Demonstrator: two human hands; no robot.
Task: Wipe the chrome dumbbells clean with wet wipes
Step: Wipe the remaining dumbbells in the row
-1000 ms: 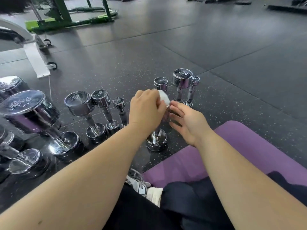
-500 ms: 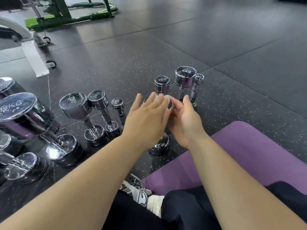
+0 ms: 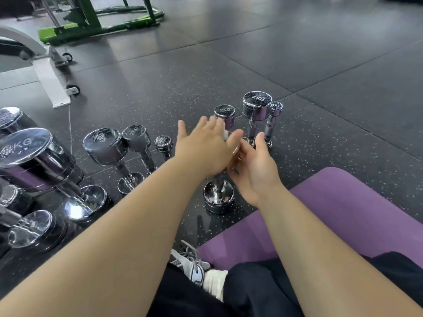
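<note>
Step in hand, as judged: wiping the top head of the upright dumbbell [image 3: 218,195] on the floor [image 3: 297,53]. Left hand [image 3: 201,152] presses the wet wipe [image 3: 226,134] down, fingers spread. Right hand [image 3: 251,165] steadies it, fingers loosely extended. The next move likely calls for wiping the handle.

At least ten chrome dumbbells [image 3: 257,106], some cropped at left; two hands [image 3: 201,149]; one white wipe [image 3: 226,134]; one purple mat [image 3: 343,213].

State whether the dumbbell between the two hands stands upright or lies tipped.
Upright: the dumbbell stands on its lower head on the floor, handle rising vertically.
</note>
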